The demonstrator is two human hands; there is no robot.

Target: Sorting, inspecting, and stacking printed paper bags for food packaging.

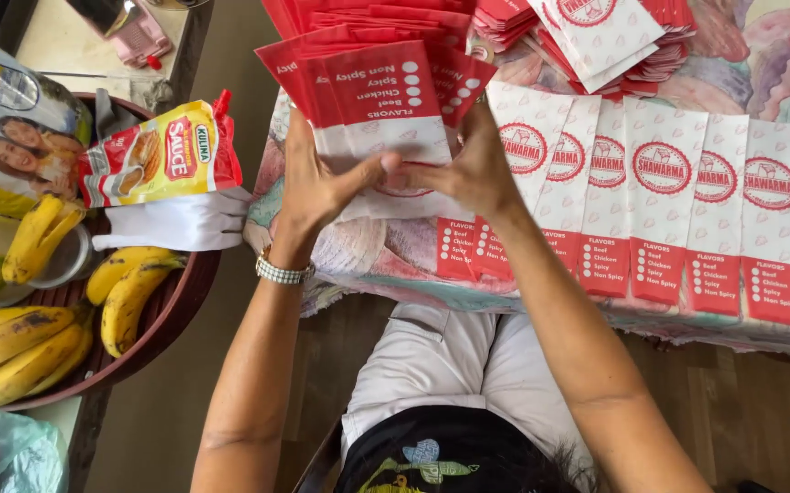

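Worktop [386, 251] near edge: overlapped row of red-and-white paper sleeves [660, 215] could slide off the patterned cloth if nudged. Left hand [317, 187] and right hand [473, 169] pinch one paper sleeve [386, 137] above the fanned stack [368, 46]; a loose grip could scatter it. Fingertips underneath hidden; far stacks cut off.

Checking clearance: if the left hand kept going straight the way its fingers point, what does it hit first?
The left hand points up-frame, away from the person. Likely first: the fanned red sleeves it already touches. Depth is unclear.
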